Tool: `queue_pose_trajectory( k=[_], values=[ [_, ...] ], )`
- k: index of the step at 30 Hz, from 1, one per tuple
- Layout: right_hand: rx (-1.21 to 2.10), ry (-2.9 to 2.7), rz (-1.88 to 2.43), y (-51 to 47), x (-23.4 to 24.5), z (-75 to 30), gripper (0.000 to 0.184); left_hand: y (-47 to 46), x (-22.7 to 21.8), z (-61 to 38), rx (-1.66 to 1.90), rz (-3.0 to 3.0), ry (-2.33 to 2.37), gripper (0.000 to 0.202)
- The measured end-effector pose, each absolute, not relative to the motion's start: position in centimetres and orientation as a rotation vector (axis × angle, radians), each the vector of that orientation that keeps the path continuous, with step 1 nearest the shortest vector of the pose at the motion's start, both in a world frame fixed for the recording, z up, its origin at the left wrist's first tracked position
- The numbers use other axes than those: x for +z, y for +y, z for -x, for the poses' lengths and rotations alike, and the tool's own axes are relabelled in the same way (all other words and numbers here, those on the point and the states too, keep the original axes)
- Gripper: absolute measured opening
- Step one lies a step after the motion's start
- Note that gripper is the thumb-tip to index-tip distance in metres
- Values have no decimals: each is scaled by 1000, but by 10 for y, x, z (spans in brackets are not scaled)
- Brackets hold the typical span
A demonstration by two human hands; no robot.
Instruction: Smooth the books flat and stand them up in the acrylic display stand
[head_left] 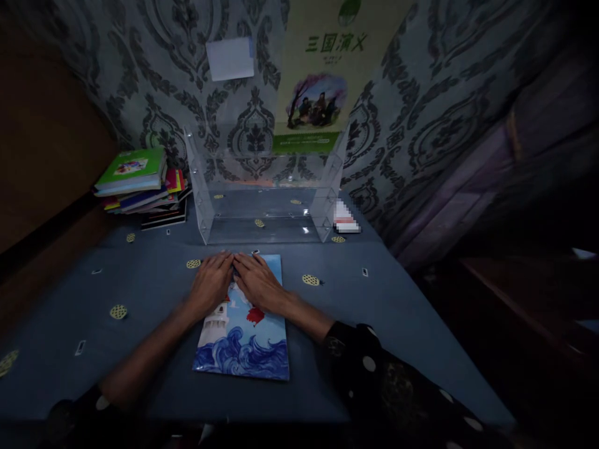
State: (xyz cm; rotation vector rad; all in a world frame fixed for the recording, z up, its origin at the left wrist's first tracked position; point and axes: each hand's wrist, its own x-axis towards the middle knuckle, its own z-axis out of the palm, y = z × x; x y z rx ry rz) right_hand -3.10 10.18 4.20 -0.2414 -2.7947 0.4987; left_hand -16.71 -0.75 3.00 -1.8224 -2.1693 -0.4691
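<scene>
While the left hand (211,284) and right hand (259,284) rest flattened on it, the blue, wave-illustrated rectangular paper book (253,349) lies before the clear plastic rack (264,209), long axis and picture-top pointing rackward.

**Ways round at both sides, far middle blocked**

The transparent stand (201,193) bars the far middle, with the patterned wall (163,68) behind it. A stack of books (135,174) fills the far left; a blurred white item (345,219) sits just right of the stand. Left hand (213,280) and right hand (257,284) cover the picture book's (257,362) far part, forearms slanting outward. Outside them, tablecloth (154,274) gives low passage left and right; between them, the book's near part is reachable.
</scene>
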Motion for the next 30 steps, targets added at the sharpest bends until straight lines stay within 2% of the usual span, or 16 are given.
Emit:
queue_pose_trajectory(
  k=[13, 30],
  values=[
    [583, -2779, 226, 110, 36, 20, 47, -8, 31, 165, -438, 1816, -2202, 37],
    [685, -2632, 416, 151, 18, -49, 48, -12, 28, 166, -515, 1815, -2262, 42]
  ],
)
